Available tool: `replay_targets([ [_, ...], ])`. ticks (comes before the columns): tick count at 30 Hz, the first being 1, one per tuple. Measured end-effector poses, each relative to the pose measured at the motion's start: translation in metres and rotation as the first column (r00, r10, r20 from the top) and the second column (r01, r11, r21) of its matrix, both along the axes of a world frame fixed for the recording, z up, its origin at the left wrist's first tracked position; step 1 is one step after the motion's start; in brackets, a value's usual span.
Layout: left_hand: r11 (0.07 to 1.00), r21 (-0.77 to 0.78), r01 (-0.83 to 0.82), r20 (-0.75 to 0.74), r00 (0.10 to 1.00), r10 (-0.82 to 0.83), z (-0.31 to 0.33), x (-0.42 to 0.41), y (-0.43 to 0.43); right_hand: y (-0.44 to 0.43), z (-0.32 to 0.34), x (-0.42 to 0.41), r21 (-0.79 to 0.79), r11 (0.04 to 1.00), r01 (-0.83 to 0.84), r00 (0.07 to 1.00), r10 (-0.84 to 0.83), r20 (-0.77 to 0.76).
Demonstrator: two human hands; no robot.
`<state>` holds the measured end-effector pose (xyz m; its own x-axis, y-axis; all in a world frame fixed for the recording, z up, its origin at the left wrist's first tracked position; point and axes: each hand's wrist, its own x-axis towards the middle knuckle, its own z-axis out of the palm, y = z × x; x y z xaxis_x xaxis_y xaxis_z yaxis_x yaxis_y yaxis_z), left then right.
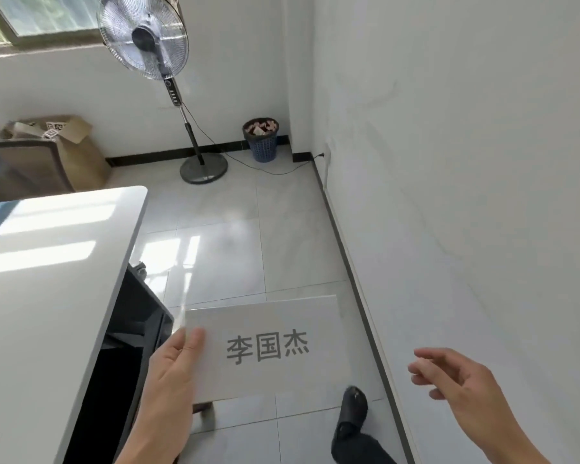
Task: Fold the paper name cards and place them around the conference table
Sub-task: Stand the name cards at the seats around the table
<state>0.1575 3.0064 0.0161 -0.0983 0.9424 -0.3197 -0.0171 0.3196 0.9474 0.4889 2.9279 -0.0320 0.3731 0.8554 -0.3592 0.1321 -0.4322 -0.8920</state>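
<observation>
Rectangular paper name card (265,346) in the pinch of left grip (171,373); right grip (456,380) loose, empty.

Left hand (171,373) and right hand (456,380) bare; dark trouser leg (365,447); black slipper (352,410).

White walls (449,162) are edged by dark skirting (168,154). Glossy pale floor tiles (282,229) are lit by sun patches (190,249). A window (47,15) is set top left. A pedestal fan (144,38) is stood near a full blue wastebasket (263,144) in the corner. A cardboard box (77,155) and a mesh chair (21,169) are seen behind the white table (47,296).
</observation>
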Motion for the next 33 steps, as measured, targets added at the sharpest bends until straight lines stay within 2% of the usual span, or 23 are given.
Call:
replay_targets([
  [7, 0.997, -0.010, -0.079, -0.004, 0.997, 0.079, -0.022, 0.034, 0.157, 0.195, -0.028, 0.045, 0.012, 1.000, -0.001, 1.000, 0.002, -0.024],
  [12, 0.982, -0.016, -0.190, 0.000, 0.982, 0.190, -0.010, 0.038, 0.258, 0.366, -0.004, 0.046, 0.090, 0.986, -0.139, 0.989, 0.143, -0.033],
  [16, 0.950, -0.016, -0.313, 0.064, 0.948, 0.313, -0.009, 0.027, 0.322, 0.482, 0.009, 0.031, 0.145, 0.953, -0.265, 0.963, 0.270, -0.016],
  [22, 0.891, -0.054, -0.451, 0.041, 0.890, 0.453, -0.035, -0.005, 0.452, 0.623, -0.021, 0.003, 0.072, 0.939, -0.337, 0.941, 0.338, -0.010],
  [27, 0.884, -0.038, -0.466, 0.002, 0.884, 0.467, -0.030, -0.036, 0.592, 0.733, -0.026, -0.017, 0.015, 0.953, -0.304, 0.952, 0.304, -0.025],
  [33, 0.920, 0.034, -0.391, 0.100, 0.917, 0.386, -0.002, -0.067, 0.739, 0.868, -0.005, -0.051, 0.027, 0.954, -0.299, 0.954, 0.299, -0.013],
])
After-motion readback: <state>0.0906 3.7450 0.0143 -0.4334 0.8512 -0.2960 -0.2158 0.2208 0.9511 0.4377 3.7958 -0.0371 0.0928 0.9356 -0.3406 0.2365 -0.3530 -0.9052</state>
